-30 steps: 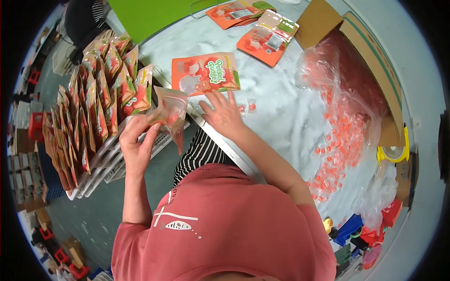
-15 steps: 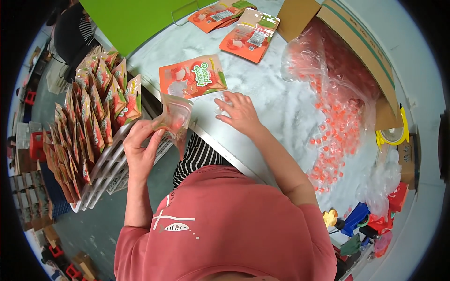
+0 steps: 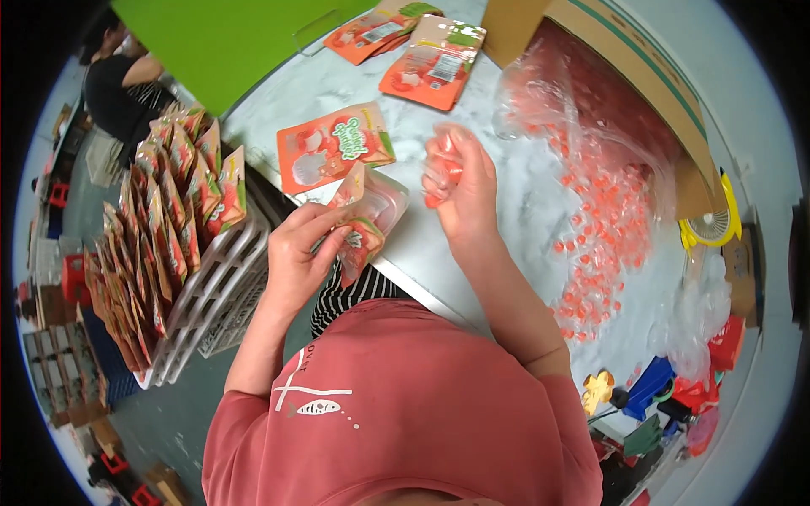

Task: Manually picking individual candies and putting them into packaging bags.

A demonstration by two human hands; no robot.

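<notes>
My left hand pinches a candy pouch by its side, over the table's near edge. The pouch's mouth gapes and its clear, pale lining shows. To the right, my right hand is raised above the tabletop, its fingers curled round wrapped red candies in clear film. Just beyond the held pouch, another pouch, orange-red with a green corner, lies flat on the marbled table. A pile of wrapped red candies spreads over the table on the right.
The pile spills from a plastic-lined cardboard box. Flat pouches lie stacked at the back. Upright pouches fill a white crate on the left. A yellow fan and clear plastic bags are at the right. A person sits far left.
My right hand has lifted off the tabletop and turned, now closed round wrapped candies. My left hand has moved right with the pouch, whose mouth now faces the right hand.
</notes>
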